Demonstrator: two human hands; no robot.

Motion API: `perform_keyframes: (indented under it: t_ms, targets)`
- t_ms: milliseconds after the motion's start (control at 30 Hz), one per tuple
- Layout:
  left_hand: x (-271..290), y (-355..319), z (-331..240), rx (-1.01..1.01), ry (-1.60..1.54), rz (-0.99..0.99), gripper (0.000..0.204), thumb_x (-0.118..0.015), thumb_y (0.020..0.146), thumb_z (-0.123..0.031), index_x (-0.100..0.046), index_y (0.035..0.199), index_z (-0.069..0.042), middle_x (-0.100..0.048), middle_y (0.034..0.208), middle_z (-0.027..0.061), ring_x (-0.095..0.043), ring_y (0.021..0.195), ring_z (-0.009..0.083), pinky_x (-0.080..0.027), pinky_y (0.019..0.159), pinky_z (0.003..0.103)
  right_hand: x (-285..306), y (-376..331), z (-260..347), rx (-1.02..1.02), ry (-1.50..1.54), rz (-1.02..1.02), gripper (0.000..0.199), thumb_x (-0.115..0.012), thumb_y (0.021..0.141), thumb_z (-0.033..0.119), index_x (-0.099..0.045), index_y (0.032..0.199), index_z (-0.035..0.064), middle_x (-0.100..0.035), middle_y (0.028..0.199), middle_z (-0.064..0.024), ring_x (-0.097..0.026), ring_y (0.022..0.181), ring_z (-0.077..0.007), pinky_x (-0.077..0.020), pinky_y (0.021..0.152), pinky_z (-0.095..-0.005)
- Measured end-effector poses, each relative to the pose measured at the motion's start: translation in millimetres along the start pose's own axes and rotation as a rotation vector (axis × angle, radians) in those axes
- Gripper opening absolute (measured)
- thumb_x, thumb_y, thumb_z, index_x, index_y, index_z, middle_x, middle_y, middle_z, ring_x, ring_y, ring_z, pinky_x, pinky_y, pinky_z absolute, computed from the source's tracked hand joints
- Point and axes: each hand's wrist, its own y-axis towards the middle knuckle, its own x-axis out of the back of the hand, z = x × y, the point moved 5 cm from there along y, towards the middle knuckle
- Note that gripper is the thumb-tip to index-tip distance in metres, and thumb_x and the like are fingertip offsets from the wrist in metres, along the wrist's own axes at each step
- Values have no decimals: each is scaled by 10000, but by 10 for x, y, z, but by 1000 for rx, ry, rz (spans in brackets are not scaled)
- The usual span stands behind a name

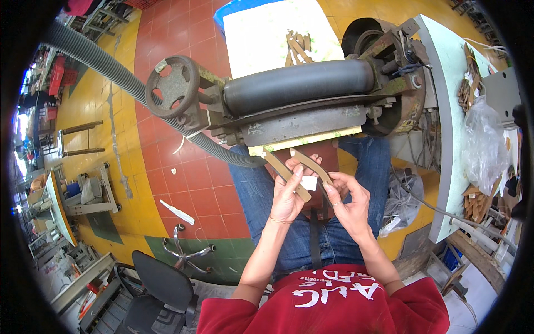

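My left hand point(287, 196) is closed around a straight brown strip point(278, 167), with the thumb on top. A small white paper piece point(308, 183) shows beside its fingers. In my right hand point(350, 201) the thumb and fingers pinch the near end of a second, curved brown strip point(311, 163). Its far part passes over the left hand's fingertips. Both strips point away from me, toward the metal plate point(306, 123) at the front of a roller machine. Behind the plate lies the wide dark roller point(300, 84).
A handwheel point(173, 86) stands at the machine's left, with a grey ribbed hose point(105, 58) running past. More brown strips point(298, 47) lie on a white covered surface point(250, 42) beyond the roller. At right, a pale table point(445, 111) carries strip bundles and a clear plastic bag point(484, 145).
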Motion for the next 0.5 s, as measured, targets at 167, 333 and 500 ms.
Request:
perform_keyframes:
  t_ms: [167,333,500]
  targets:
    - [18,15,13,-58,118,-57,297,-588,885,-48,-485,1163,-70,-574,1151,113,-521,1163,269,-442,986,410,-1,-2,115,218,-220,2,216,-722,774,166,-650,933,40,-611,950,-104,-587,857,-252,-475,757,-358]
    - [-22,-35,-3,-127,104,-92,223,-590,880,-41,-483,1074,-68,-579,1113,110,-538,1131,263,-450,979,421,-29,-74,121,226,-307,-19,266,-749,740,229,-673,917,46,-516,1194,-151,-485,1097,-317,-411,890,-419]
    - [-109,-120,-4,-126,180,-46,201,-597,874,-38,-477,1030,-78,-577,1075,109,-543,1117,258,-437,992,428,-118,-45,43,157,-176,14,203,-747,739,179,-677,863,34,-527,1212,-159,-510,1114,-305,-410,932,-406]
